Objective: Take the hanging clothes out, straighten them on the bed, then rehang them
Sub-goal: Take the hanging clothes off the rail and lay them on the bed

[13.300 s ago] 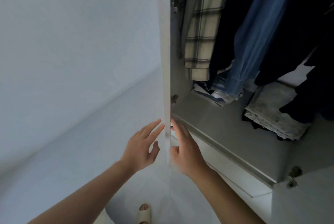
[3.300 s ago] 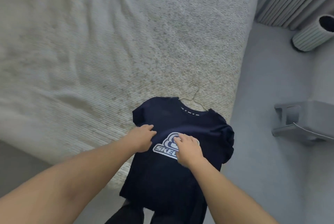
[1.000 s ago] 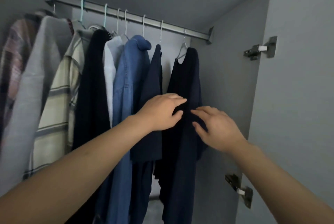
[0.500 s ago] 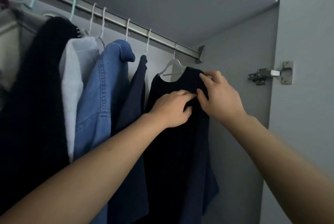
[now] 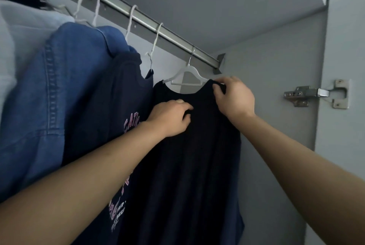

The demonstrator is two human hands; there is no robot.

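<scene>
Denim shirt and navy printed tee hang on rail at left, untouched. Left hand: fingers curled, pinching chest fabric of dark tee. Dark tee on white hanger, hook over rail, last garment before wardrobe side wall. Right hand: pinches tee's shoulder at hanger end. Judged: dark tee hung, hands fine-adjusting; other garments apparently left to process.
</scene>
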